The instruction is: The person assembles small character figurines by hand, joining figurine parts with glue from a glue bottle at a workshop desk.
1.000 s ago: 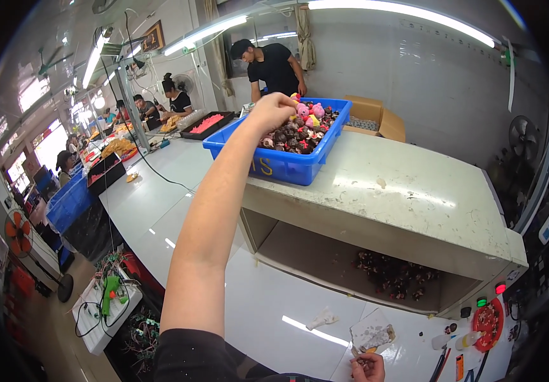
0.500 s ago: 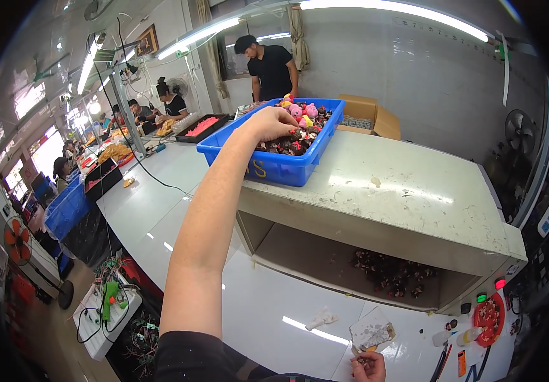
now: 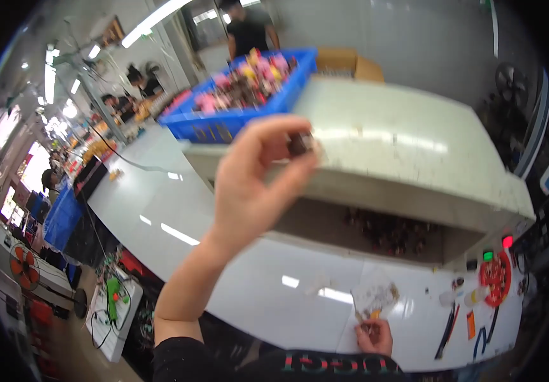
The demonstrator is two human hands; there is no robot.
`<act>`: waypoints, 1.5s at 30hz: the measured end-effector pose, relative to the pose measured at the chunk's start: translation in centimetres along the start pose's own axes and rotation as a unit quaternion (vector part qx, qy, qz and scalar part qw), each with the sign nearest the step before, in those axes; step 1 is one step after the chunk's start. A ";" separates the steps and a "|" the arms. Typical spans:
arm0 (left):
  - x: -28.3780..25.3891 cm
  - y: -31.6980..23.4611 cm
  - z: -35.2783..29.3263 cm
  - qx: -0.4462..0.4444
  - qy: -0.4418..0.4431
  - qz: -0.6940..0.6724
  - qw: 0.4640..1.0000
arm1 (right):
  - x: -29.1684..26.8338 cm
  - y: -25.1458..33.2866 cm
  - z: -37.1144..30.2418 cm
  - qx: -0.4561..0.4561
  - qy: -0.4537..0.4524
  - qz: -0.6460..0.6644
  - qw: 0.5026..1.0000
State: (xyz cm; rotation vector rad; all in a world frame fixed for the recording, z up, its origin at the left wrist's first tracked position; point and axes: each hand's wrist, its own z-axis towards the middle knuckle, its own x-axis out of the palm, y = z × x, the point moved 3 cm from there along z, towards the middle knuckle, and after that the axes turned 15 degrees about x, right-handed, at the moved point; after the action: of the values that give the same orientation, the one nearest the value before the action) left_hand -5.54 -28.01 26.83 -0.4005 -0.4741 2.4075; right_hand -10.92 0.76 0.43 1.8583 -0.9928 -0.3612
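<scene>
My left hand (image 3: 255, 175) is raised in front of the pale metal box, a small dark brown figure (image 3: 298, 144) pinched between thumb and fingers. Motion blur hides the figure's details. Behind the hand a blue plastic crate (image 3: 223, 121) sits on top of the box, heaped with small pink, yellow and brown figures (image 3: 246, 86). Low down at the table, my right hand (image 3: 376, 337) is closed around a small brown piece (image 3: 370, 328). A thin stick-like thing shows beside those fingers, close to a stained white sheet (image 3: 376, 296).
The pale metal box (image 3: 402, 121) has a long open front, with several dark figures (image 3: 389, 229) inside. At right are a red dish (image 3: 494, 280), small bottles and pen-like tools (image 3: 472, 325). A green glue gun (image 3: 112, 302) lies at lower left. A person (image 3: 251, 32) stands behind the crate.
My left hand has come out of the blue crate, back and down toward me, with a small brown figure in it. My right hand stays low, still holding its piece. The view has shifted.
</scene>
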 end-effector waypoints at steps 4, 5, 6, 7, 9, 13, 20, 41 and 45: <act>3.9 -0.6 -10.7 -0.164 -0.001 -0.147 0.975 | 0.8 0.6 0.3 -0.015 0.044 0.004 0.999; 4.3 0.4 -12.6 -0.222 -0.038 -0.167 0.960 | 0.9 0.5 0.8 -0.016 0.053 -0.006 0.998; 4.9 1.3 -14.3 -0.276 -0.072 -0.187 0.940 | 0.8 0.4 1.2 0.002 0.040 -0.013 0.999; 5.5 1.8 -15.6 -0.293 -0.077 -0.196 0.933 | 0.9 0.4 1.5 0.006 0.050 -0.014 0.999; 6.2 2.7 -16.9 -0.330 -0.101 -0.222 0.912 | 0.5 0.0 1.9 0.006 0.057 -0.016 0.998; 5.8 2.2 -16.6 -0.312 -0.101 -0.231 0.916 | 0.6 0.0 0.9 0.005 0.055 -0.006 0.998; -0.5 0.0 -8.4 -0.033 -0.004 0.032 0.999 | 0.0 -0.2 0.3 0.010 0.038 0.006 0.999; -12.5 7.8 11.2 -0.184 0.191 0.389 0.882 | 0.0 -2.0 0.9 -0.031 0.025 0.015 0.999; -12.4 5.7 10.8 -0.267 0.287 0.415 0.821 | 0.3 -0.7 0.3 -0.036 0.023 -0.016 0.999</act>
State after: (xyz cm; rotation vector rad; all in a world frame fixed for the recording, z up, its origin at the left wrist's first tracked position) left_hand -3.55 -42.66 35.99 -1.8523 -0.8000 2.6771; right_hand -10.57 0.49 -0.26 1.8111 -0.9078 -0.3680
